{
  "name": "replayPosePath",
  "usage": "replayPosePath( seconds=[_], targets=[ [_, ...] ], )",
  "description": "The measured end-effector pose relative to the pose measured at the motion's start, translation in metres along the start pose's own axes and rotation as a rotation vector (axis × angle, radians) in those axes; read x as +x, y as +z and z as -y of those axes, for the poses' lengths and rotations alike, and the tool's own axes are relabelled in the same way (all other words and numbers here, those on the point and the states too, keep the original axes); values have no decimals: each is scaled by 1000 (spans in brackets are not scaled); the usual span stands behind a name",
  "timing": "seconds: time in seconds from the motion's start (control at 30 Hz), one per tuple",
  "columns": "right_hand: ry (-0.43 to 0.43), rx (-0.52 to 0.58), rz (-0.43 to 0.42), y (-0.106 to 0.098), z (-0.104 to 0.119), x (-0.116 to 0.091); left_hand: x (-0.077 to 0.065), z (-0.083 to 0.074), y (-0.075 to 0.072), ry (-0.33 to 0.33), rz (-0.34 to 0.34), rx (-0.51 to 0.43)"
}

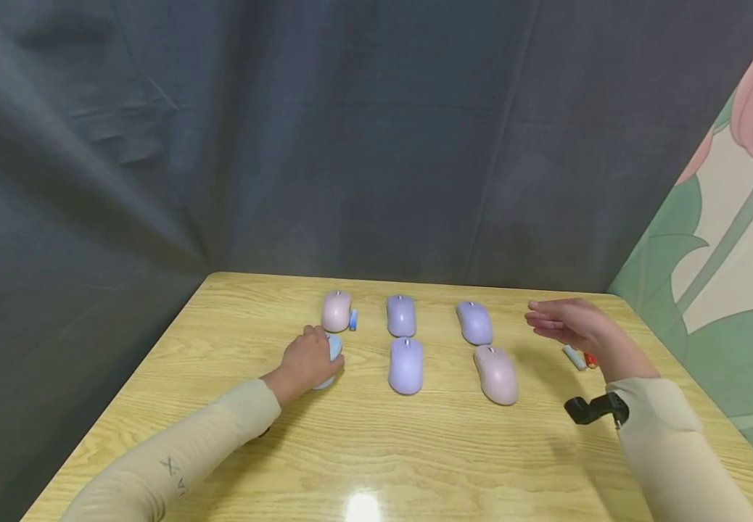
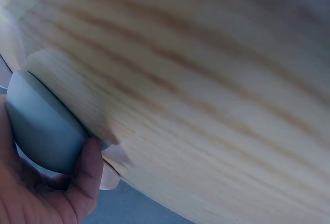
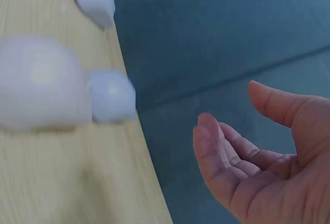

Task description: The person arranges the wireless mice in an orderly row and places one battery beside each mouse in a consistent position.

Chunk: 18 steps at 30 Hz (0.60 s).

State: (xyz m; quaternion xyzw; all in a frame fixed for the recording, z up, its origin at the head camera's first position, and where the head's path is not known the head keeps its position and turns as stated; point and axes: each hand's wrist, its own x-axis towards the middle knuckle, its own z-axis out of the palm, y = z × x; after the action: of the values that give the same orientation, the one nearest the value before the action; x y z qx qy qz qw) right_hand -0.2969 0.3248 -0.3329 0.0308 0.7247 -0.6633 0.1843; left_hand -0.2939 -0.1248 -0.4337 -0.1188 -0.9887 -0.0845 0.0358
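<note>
A dark curtain (image 1: 376,138) hangs at 12 o'clock (the far side in the head view), with a flower-painted wall (image 1: 722,254) between 2 and 3 o'clock. Before them lies the wood-grain tabletop (image 1: 376,449). The two hands are well apart: the left hand (image 1: 307,360) is clamped, fingers and thumb, on a pale blue mouse (image 1: 335,349), its thumb against one side in the left wrist view; the right hand (image 1: 566,322) is raised and holds nothing, thumb apart from loosely bent fingers. Relative to the pale blue mouse, the far pink mouse (image 1: 336,312) lies at 12 o'clock, the purple mouse (image 1: 401,316) at 2, the lilac mouse (image 1: 405,366) at 3, the right-hand purple mouse (image 1: 474,323) between 2 and 3, and the near pink mouse (image 1: 497,375) at 3, farthest off. Smallest are a blue stick (image 1: 353,320), just beside the far pink mouse near 4 o'clock, and a grey cylinder (image 1: 574,357) beside a red cylinder (image 1: 590,361), partly hidden by the right forearm.
</note>
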Motion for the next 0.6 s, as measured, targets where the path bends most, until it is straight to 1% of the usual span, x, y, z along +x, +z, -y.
replayPosePath(
  seconds=[0.2,0.3,0.53,0.6],
  targets=[
    [21,-126,-75,-29,-14,-10,0,-1,1,4,-7,13],
    [29,-168,-111,-44,-21,-15,0,-1,1,3,-8,13],
    [76,-157,-172,-71,-36,-27,-2,-1,1,-3,-4,-4],
    [82,-171,-182,-79,-39,-31,-3,-1,1,0,-3,-5]
  ],
)
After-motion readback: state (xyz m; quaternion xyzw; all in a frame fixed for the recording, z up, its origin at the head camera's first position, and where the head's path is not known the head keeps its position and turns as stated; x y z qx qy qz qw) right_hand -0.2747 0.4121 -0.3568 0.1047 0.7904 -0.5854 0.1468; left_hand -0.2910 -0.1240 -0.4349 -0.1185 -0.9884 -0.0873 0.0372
